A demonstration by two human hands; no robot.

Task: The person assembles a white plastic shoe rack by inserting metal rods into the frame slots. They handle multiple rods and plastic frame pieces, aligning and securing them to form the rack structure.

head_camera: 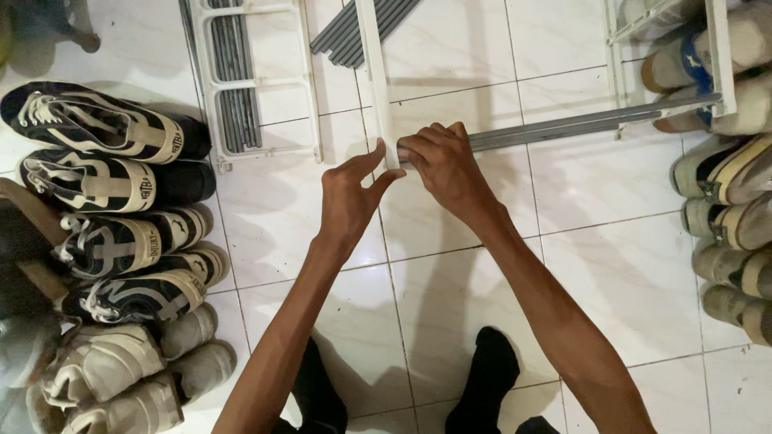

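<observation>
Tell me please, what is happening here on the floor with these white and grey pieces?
A person is working over a white tiled floor. The left hand steadies the end of a white plastic rail, and the right hand grips the end of a grey metal rod right at that rail. Another white frame piece holds grey rods, and a loose rod bundle lies nearby. Dark sneakers line the left side, pale shoes the right.

Glossy white floor tiles (627, 273) reflect light, with sneakers (104, 201) lining both sides.
</observation>
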